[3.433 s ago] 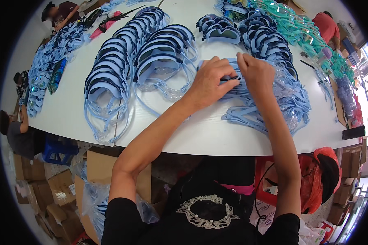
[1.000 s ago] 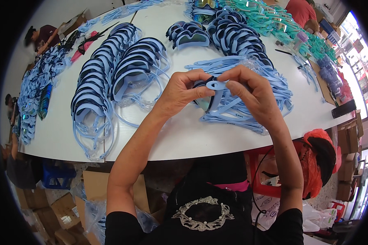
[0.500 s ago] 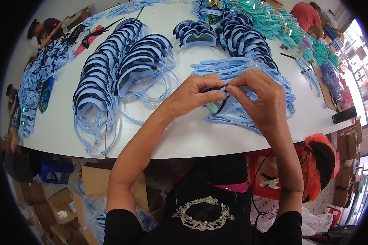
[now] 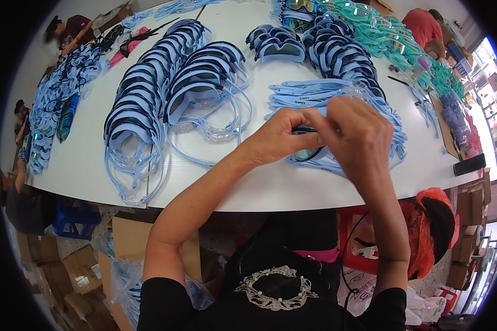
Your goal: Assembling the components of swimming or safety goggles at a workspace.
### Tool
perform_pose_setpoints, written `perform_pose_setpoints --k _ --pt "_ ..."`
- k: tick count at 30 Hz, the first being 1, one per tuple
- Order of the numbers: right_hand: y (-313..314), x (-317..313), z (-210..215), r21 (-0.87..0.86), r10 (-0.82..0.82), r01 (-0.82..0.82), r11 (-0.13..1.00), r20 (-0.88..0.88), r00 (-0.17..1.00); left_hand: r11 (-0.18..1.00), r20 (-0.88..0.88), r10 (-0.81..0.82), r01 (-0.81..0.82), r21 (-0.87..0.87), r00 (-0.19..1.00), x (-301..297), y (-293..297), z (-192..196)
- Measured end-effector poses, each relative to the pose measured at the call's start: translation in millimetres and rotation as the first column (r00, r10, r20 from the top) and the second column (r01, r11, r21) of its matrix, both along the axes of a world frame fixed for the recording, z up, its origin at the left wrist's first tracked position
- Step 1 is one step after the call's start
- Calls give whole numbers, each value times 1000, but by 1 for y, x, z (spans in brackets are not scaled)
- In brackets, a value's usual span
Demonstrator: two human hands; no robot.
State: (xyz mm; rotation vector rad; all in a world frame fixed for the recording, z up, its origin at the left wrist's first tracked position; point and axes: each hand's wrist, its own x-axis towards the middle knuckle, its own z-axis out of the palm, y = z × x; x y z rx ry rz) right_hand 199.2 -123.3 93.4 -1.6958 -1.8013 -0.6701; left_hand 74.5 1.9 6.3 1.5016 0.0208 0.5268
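Observation:
Swim goggles [image 4: 309, 154] with a dark rim and a tinted lens are pinched at the edge between the thumb and fingers of my left hand [image 4: 276, 138]. My right hand [image 4: 363, 129] meets it there, closed, with its knuckles turned up. Whatever its fingertips grip at the goggles' edge is hidden behind the hand. Beneath both hands spreads a pile of light blue straps [image 4: 295, 98]. Left of my left hand, goggles with light blue straps attached stand in two overlapping rows, a longer row [image 4: 130, 132] and a shorter row [image 4: 196, 94].
Beyond the strap pile lie goggles without visible straps [image 4: 281, 51] and a dark-rimmed stack [image 4: 345, 60]. Green goggles [image 4: 381, 38] heap at the far right. A black cylinder [image 4: 469, 164] stands by the table's right edge. People work at the far left and far right.
My right hand has rolled over, its knuckles now hiding its fingertips. My left hand keeps its pinch on the goggles. The whole view has shifted slightly, with the table moving right.

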Motion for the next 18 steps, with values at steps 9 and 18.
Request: perform_pose_setpoints --k 9,18 --pt "72 42 -45 21 76 -87 996 -716 694 972 -29 139 -142 -189 990 2 8 1" --pt "49 61 -20 11 -14 -244 970 -995 -100 785 71 375 -357 506 924 -1 1 12"
